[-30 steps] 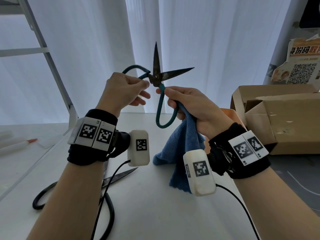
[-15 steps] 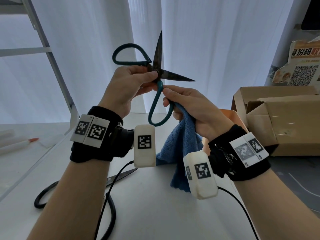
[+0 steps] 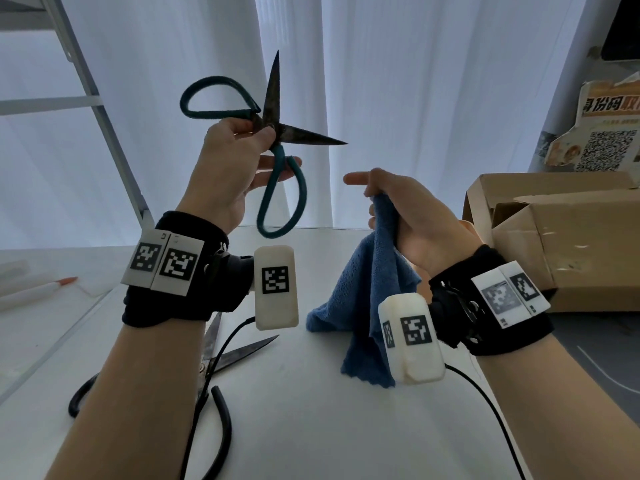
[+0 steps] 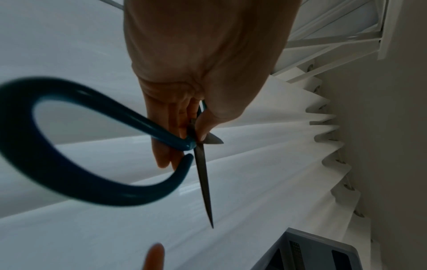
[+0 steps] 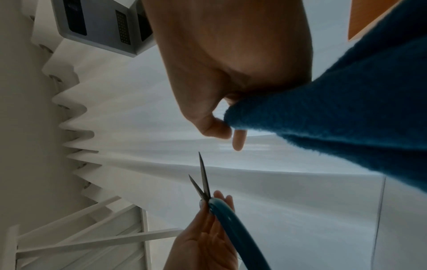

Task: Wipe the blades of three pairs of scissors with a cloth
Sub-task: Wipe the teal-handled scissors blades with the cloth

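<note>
My left hand (image 3: 242,147) is raised and pinches the teal-handled scissors (image 3: 277,140) at the pivot, thumb against fingers. Their dark blades stand spread wide, one pointing up, one pointing right. In the left wrist view the teal scissors (image 4: 201,164) show a big teal loop and one blade. My right hand (image 3: 398,209) is apart from the scissors and grips a blue cloth (image 3: 367,299) that hangs to the table; its index finger points left. The blue cloth (image 5: 335,113) fills the right wrist view, with the teal scissors (image 5: 203,186) beyond. Black-handled scissors (image 3: 221,362) lie open on the white table (image 3: 329,427), partly under my left forearm.
An open cardboard box (image 3: 561,237) stands at the right with a torn printed card (image 3: 606,129) behind it. A white metal frame (image 3: 100,109) rises at the left before white curtains. A white pen with an orange tip (image 3: 41,289) lies far left. Wrist-camera cables trail over the table.
My right hand has let go of the teal handle loop and drawn away to the right with the cloth. My left hand has lifted the scissors higher, blades still spread.
</note>
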### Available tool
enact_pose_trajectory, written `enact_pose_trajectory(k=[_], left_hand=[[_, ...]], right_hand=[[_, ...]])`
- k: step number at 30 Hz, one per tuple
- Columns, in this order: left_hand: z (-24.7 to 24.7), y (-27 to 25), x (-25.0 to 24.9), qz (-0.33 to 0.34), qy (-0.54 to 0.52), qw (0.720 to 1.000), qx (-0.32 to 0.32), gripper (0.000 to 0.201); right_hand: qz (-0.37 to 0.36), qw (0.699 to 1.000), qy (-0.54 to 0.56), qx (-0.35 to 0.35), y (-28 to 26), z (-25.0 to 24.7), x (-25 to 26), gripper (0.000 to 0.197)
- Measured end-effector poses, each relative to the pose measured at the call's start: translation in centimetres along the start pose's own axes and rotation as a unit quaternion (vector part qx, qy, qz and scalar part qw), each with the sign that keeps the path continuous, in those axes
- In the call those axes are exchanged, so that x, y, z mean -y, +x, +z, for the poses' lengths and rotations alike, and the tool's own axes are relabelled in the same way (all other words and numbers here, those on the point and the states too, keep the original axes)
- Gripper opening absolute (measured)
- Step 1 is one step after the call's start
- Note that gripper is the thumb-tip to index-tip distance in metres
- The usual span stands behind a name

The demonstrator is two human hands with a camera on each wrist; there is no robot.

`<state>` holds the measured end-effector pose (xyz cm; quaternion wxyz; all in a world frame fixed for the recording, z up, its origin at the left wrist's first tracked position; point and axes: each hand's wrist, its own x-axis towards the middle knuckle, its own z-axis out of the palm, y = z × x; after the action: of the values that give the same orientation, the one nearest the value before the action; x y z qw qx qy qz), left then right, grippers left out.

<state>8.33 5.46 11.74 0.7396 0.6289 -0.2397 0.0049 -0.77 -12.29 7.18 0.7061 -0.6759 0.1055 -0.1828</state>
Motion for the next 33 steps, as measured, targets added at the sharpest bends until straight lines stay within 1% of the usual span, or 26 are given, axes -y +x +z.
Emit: enact_pose_trajectory(k=[3, 6, 9, 12, 14, 16, 19, 22, 24, 26, 29, 31, 33], left_hand=[[-0.2, 0.1, -0.1, -0.006, 0.020, 1.000, 0.010, 0.027], [-0.1, 0.0, -0.1, -0.005, 0.030, 0.999, 0.017, 0.027], [0.0, -0.2, -0.2, -0.002, 0.040, 0.999, 0.024, 0.026], [0.0, -0.3, -0.3, 0.000, 0.049, 0.998, 0.025, 0.026], [0.0, -0.3, -0.3, 0.001, 0.057, 0.998, 0.024, 0.026], [-0.1, -0.3, -0.3, 0.004, 0.067, 0.997, 0.028, 0.027], [-0.2, -0.3, -0.2, 0.006, 0.084, 0.996, 0.042, 0.026], [-0.4, -0.3, -0.3, -0.002, 0.110, 0.992, 0.063, 0.026], [-0.3, -0.3, -0.2, -0.007, 0.130, 0.988, 0.080, 0.025], [-0.1, -0.4, -0.1, -0.010, 0.148, 0.984, 0.099, 0.025], [0.1, -0.5, 0.0, -0.009, 0.164, 0.979, 0.118, 0.026], [0.2, -0.5, 0.1, -0.010, 0.175, 0.977, 0.125, 0.026], [0.3, -0.5, 0.2, -0.010, 0.182, 0.975, 0.127, 0.025]], right_hand=[[-0.008, 1.000, 0.010, -0.017, 0.1, -0.1, 0.0, 0.046], [-0.012, 0.999, 0.025, -0.014, 0.3, -0.1, -0.1, 0.048], [-0.018, 1.000, 0.018, 0.013, 0.2, -0.2, 0.0, 0.039], [-0.036, 0.998, -0.009, 0.043, -0.1, -0.6, 0.0, 0.023], [-0.046, 0.998, -0.019, 0.044, 0.0, -0.8, -0.2, 0.019], [-0.048, 0.998, 0.008, 0.041, 0.2, -1.0, -0.3, 0.017], [-0.044, 0.998, 0.050, 0.023, 0.3, -1.1, -0.2, 0.014], [-0.028, 0.998, 0.060, -0.021, 0.4, -1.1, -0.1, 0.004], [-0.022, 0.997, 0.039, -0.059, 0.5, -1.3, -0.2, 0.012], [-0.017, 0.997, 0.035, -0.067, 0.7, -1.4, -0.3, 0.016], [0.001, 0.994, 0.096, -0.049, 0.8, -1.5, -0.3, 0.013], [0.012, 0.986, 0.161, -0.034, 0.7, -1.5, -0.3, 0.009], [0.018, 0.979, 0.203, -0.018, 0.6, -1.4, -0.1, 0.006]])
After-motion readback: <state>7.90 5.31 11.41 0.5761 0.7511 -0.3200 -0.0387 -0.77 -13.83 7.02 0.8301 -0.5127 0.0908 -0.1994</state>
